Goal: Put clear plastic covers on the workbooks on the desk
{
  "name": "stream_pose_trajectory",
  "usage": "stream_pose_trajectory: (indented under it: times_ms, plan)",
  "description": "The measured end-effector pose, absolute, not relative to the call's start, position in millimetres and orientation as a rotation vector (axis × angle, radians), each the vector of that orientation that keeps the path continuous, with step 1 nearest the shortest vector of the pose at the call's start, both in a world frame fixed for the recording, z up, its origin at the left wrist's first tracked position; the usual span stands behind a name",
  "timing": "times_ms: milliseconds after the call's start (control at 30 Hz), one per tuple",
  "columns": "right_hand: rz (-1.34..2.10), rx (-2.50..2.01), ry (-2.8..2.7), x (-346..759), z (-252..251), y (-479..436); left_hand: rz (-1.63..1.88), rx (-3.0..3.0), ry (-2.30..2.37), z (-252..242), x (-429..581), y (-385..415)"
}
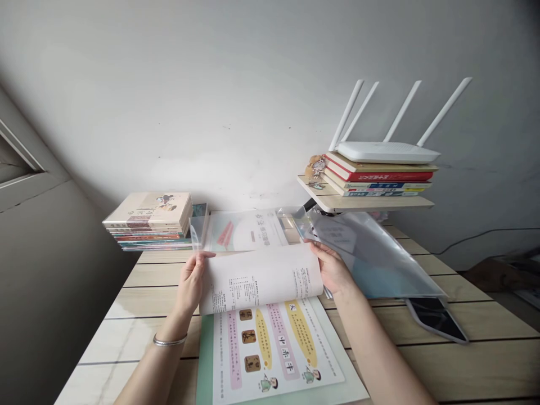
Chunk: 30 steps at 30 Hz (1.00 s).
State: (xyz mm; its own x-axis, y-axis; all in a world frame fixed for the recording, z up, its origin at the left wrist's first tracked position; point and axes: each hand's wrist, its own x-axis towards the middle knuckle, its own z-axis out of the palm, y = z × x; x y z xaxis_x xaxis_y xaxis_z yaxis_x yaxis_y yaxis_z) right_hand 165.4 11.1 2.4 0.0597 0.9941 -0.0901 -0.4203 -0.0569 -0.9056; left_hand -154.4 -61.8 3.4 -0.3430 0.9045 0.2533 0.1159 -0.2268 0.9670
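A thin workbook (270, 349) lies open on the wooden desk (464, 360) in front of me, its page showing coloured panels and printed characters. Its upper part (261, 278) is curled over toward me. My left hand (192, 281), with a silver bracelet on the wrist, grips the left edge of that curled part. My right hand (333, 270) grips its right edge. Both hands have fingers wrapped on the paper.
A stack of books (149, 222) sits at the back left. Clear plastic covers (371, 253) and another booklet (244, 230) lie behind the workbook. A small shelf (367, 202) carries books and a white router (386, 151). A dark phone (436, 318) lies at right.
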Motion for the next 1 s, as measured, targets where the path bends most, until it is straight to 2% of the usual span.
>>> stream_pose_trajectory:
  times_ms: [833,1000]
  plan:
    - [1.323,-0.986,-0.758,165.3,-3.2,6.4,1.608,1.227,1.372,7.0,-152.1,-61.5]
    - [1.162,-1.004,-0.873,161.7,-3.0,3.1,1.600,1.206,1.325,3.3,-153.4,-59.5]
